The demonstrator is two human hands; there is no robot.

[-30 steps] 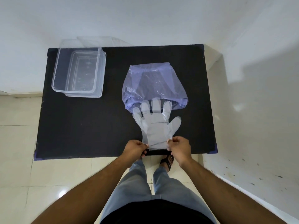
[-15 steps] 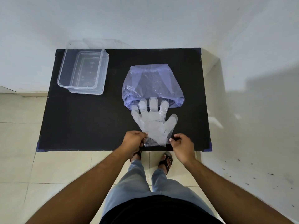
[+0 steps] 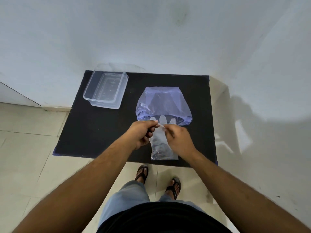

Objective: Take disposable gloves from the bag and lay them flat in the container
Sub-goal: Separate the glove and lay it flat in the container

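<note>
Room: white walls meet in a corner behind a black table (image 3: pixel 101 132); pale floor tiles (image 3: pixel 25 157) run below it.
Table: dark top, pushed toward the wall corner, blue tape visible at the near corners.
Container: clear plastic container (image 3: pixel 94 96) sits at the far left of the table, open side up, a second clear piece nested or stacked with it; nothing visible inside.
Bag: translucent purple bag (image 3: pixel 163 101) lies near the table centre, mouth facing the person.
Glove: 1 clear disposable glove (image 3: pixel 161 148) lies on the table between bag and near edge, cuff toward the person, fingertips at the bag mouth; upper part is lifted by the hands.
Left hand: left hand (image 3: pixel 143 133) is curled, thumb and forefinger pinching the glove film near its fingers.
Right hand: right hand (image 3: pixel 178 140) is curled likewise, fingertips pinching the same film just beside the left.
Spacing: both pinch points almost touch above the glove; container is well apart from both hands.
Person: standing at the near edge, 2 sandalled feet (image 3: pixel 141 172) on the tiles.
</note>
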